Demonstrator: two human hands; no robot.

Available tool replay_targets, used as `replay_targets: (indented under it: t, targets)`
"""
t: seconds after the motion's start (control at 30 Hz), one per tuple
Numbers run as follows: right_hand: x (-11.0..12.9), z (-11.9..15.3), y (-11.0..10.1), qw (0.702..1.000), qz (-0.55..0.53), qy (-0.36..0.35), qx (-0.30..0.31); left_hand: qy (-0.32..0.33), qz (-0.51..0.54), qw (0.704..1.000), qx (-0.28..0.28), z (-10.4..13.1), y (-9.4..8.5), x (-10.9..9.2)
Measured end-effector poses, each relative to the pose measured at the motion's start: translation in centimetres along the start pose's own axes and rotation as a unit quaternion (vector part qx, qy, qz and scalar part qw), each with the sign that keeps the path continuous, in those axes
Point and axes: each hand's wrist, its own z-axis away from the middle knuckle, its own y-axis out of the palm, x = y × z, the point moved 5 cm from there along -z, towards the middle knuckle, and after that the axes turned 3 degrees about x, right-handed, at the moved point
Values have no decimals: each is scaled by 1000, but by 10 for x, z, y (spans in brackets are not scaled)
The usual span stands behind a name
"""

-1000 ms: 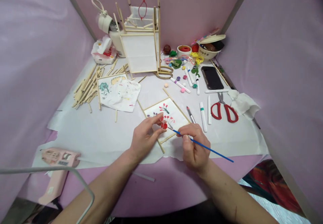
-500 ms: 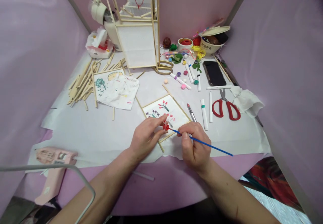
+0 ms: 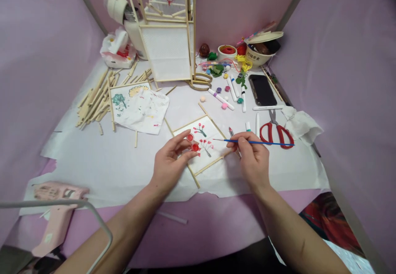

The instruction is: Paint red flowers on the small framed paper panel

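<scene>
Between the thumb and fingers of my left hand [image 3: 171,156] is a small open paint pot [image 3: 194,147] with red paint, its flipped lid [image 3: 189,137] also red inside. My right hand [image 3: 252,154] pinches a thin blue paintbrush [image 3: 262,142], held nearly level, its reddish tip pointing left. Both hands are above a stick-framed white panel [image 3: 202,165] painted with red flowers on green stems. The brush tip is over the panel, apart from the pot; whether it touches the surface I cannot tell. My left hand covers the panel's left part.
Red-handled scissors [image 3: 285,136], white markers [image 3: 258,125] and a phone [image 3: 262,90] lie to the right. A stick-framed lantern [image 3: 167,53] stands at the back. Loose sticks [image 3: 95,97], another painted panel [image 3: 119,103] and a pink glue gun [image 3: 55,220] are on the left.
The brush has come out of the red paint pot and moved right and up, now nearly level. My left hand has shifted left with the pot, uncovering more painted flowers.
</scene>
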Motion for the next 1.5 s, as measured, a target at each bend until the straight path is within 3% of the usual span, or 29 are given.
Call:
replay_targets:
  t: [0.07,0.17,0.3,0.93,1.5]
  targets:
    - [-5,-4,5,999,40,-10,10,-26,41,999,-8,-3,-1,2]
    - [-6,0,16,990,113,-82,15,-45,77,996,-9,-6,-3,4]
    - [-7,8,26,979,153,-135,25,-56,82,995,-16,-6,-4,6]
    - [-17,5,28,981,167,-99,14,-78,115,990,-19,-5,-5,8]
    - [-15,4,28,978,170,-122,15,-79,110,991,-21,-6,-4,8]
